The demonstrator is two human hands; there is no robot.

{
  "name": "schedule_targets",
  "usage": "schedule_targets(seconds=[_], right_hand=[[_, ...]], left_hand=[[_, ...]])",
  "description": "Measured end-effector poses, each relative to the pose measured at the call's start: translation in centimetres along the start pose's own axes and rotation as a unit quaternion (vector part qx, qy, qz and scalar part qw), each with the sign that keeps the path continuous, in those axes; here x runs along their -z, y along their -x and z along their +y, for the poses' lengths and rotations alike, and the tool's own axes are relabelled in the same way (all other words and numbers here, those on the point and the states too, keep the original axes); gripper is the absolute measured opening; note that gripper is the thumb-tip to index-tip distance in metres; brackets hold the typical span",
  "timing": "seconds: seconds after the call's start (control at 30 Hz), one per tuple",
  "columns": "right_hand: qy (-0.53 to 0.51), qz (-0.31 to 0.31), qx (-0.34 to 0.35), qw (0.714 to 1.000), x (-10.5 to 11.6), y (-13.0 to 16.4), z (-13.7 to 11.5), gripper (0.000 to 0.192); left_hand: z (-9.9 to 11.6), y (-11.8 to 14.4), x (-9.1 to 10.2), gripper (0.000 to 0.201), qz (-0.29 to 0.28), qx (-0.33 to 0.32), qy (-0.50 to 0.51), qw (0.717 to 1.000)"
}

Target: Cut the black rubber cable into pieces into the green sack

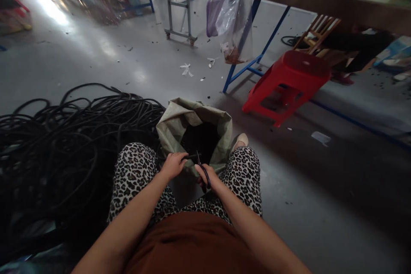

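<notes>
While the right hand (205, 176) grips black scissors (201, 167), the left hand (173, 165) pinches a black cable piece (190, 157) over the sack (195, 130) at lower centre.

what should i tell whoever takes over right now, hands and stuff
Right hand: fingers through the handles of black scissors, blades over the sack.
Left hand: pinching a short black piece at the blades.
Open sack stands between the knees, dark contents inside.
Big pile of black cable lies on the floor to the left.
Done: cannot tell how much. Left: the pile looks large.
</notes>
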State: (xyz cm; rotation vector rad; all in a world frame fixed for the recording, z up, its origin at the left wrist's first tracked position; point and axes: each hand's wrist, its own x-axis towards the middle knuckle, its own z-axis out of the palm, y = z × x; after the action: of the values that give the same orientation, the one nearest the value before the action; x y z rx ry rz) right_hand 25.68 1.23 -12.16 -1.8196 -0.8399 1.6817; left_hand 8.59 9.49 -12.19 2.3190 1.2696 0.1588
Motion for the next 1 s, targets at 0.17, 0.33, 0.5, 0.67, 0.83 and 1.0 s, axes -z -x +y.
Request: schedule_targets(seconds=[0.17,0.33,0.5,0.67,0.83,1.0], right_hand=[[-0.027,0.000,-0.016,1.000,0.0,0.4,-0.5,0.027],[-0.039,-0.008,-0.024,0.999,0.1,0.4,-0.4,0.028],[-0.037,-0.021,-0.031,0.999,0.1,0.2,0.0,0.035],[-0.049,-0.026,-0.026,0.998,0.0,-0.3,0.7,0.037],[-0.049,-0.025,-0.023,0.998,-0.1,-0.4,0.7,0.033],[-0.046,-0.019,-0.022,0.999,0.0,-0.2,0.4,0.033]], left_hand=[[0.2,-0.1,0.3,0.030,-0.011,-0.002,-0.009,1.000],[0.2,-0.1,0.3,0.029,-0.015,-0.007,-0.012,1.000],[0.0,-0.1,0.1,0.029,-0.015,-0.001,-0.010,1.000],[0.2,-0.1,0.3,0.029,-0.018,0.004,-0.013,1.000],[0.1,-0.1,0.2,0.029,-0.017,0.006,-0.017,1.000],[0.0,-0.1,0.1,0.029,-0.020,0.007,-0.025,0.999]])
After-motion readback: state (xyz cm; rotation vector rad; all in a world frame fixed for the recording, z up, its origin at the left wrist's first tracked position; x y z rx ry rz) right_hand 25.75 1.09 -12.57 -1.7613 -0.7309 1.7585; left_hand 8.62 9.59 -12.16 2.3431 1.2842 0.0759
